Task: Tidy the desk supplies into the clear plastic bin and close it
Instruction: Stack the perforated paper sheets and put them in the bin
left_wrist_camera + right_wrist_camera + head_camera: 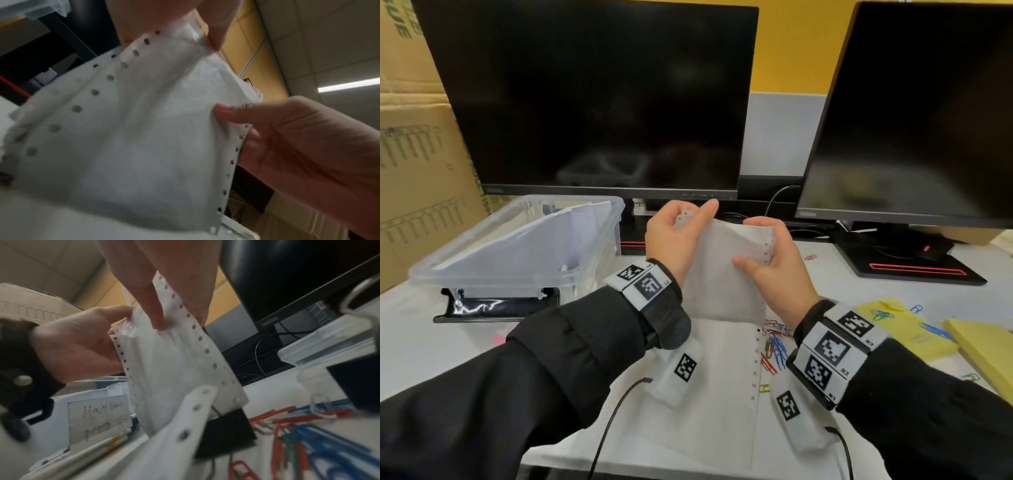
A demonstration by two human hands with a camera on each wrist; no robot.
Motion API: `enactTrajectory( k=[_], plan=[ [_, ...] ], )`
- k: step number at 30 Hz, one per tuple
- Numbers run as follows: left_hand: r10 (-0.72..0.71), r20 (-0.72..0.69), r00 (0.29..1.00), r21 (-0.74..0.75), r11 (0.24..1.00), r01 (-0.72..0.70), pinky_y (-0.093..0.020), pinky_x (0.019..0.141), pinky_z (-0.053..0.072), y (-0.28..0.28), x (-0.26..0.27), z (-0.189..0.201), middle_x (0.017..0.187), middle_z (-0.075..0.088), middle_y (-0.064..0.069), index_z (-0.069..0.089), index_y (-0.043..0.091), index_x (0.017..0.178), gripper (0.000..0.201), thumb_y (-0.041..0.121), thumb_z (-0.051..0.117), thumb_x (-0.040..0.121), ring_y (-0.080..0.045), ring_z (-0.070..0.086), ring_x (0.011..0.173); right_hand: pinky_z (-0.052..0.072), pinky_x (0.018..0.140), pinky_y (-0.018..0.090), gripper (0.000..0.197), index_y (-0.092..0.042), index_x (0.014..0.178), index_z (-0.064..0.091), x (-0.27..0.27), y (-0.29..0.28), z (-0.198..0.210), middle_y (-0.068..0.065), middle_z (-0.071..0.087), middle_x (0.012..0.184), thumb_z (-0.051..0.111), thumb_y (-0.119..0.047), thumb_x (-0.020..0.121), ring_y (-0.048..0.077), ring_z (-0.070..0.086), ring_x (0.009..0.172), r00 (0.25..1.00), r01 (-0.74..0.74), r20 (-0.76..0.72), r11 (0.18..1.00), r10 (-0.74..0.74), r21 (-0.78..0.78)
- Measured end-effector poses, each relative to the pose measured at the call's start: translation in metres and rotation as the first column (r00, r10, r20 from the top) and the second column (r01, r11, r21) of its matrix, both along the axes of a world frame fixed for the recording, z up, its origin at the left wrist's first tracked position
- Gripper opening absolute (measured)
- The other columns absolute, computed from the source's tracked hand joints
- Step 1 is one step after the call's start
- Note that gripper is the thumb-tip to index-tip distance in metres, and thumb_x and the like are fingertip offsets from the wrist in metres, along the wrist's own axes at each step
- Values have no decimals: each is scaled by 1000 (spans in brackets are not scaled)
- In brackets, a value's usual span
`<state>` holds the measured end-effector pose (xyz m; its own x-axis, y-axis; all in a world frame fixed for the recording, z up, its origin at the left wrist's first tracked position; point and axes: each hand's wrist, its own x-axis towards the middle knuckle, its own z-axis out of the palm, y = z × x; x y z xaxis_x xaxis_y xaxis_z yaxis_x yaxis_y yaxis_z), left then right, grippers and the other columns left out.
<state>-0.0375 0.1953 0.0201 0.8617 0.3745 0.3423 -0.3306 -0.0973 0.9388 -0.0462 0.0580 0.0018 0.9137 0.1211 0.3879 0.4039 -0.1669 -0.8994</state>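
Note:
Both hands hold up a white fan-fold paper sheet [722, 270] with punched-hole edges, lifted above the desk in front of the monitors. My left hand [686, 222] pinches its top left corner between thumb and fingers. My right hand [763, 246] grips the right holed edge, thumb on the near face. The sheet's lower part joins more paper [705, 394] lying flat on the desk. The clear plastic bin [599, 219] stands open at the left with a white sheet leaning inside. The wrist views show the same paper [133, 129] [174, 361] close up.
Coloured paper clips [774, 346] lie right of the paper, near yellow sticky pads [904, 329]. A black binder clip [226, 434] sits under the sheet. A black glossy object [496, 308] lies before the bin. A handwritten card [100, 417] and pens [98, 446] lie near the bin. Two monitors stand behind.

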Motion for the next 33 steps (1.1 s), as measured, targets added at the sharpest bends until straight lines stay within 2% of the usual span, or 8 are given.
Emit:
enactTrajectory(
  k=[2,6,8,10,14,19,24,33],
  plan=[
    [-24,-56,998,66,997,27,-21,77,45,6,3,-6,98,56,12,52,24,106,51,49,75,68,-1,54,92,52,90,42,40,-28,107,46,2,-3,0,-12,54,100,64,-2,81,13,56,100,999,42,11,999,-41,-31],
    [31,-442,897,435,882,184,-28,94,44,23,-8,-19,128,47,4,36,18,131,109,59,84,43,-15,50,118,52,85,35,35,-25,105,46,8,-12,-1,-15,53,91,61,-1,83,9,56,90,994,112,10,994,-113,17],
    [85,-675,733,578,679,453,-28,93,42,34,-18,-25,126,50,0,39,15,129,102,57,83,47,-17,51,113,50,78,25,32,-25,105,44,11,-15,0,-18,51,89,57,-2,87,3,54,85,991,134,6,990,-134,34],
    [115,-806,580,564,444,696,-25,81,41,40,-23,-29,105,52,2,48,24,104,75,60,82,47,-15,50,91,45,70,15,31,-25,106,42,12,-17,0,-17,50,90,54,-3,89,-1,52,83,991,135,-3,990,-135,39],
    [112,-816,567,575,261,776,-24,78,42,33,-23,-36,90,52,7,62,22,95,57,51,84,52,-14,49,81,44,68,13,30,-24,109,43,11,-18,1,-4,54,105,51,-2,91,11,54,95,989,148,-18,988,-148,39],
    [72,-810,582,578,269,771,-21,66,46,24,-21,-41,80,61,8,64,27,76,29,35,86,59,-10,53,71,43,67,11,30,-23,108,42,8,-23,7,-2,53,107,49,1,91,13,53,98,986,165,-5,985,-165,39],
    [53,-841,539,518,370,771,-34,77,58,26,-25,-36,102,51,1,48,25,121,74,26,87,59,-29,65,98,43,64,10,27,-19,112,47,7,-28,10,-4,55,105,50,-2,91,9,55,92,983,183,-12,981,-183,63],
    [24,-843,538,521,286,804,-24,59,50,28,-23,-36,75,55,5,66,17,87,35,35,83,63,-18,56,72,50,71,12,22,-21,107,46,-1,-29,14,-17,56,93,48,-3,93,-2,56,86,993,117,-18,992,-117,45]
  ],
)
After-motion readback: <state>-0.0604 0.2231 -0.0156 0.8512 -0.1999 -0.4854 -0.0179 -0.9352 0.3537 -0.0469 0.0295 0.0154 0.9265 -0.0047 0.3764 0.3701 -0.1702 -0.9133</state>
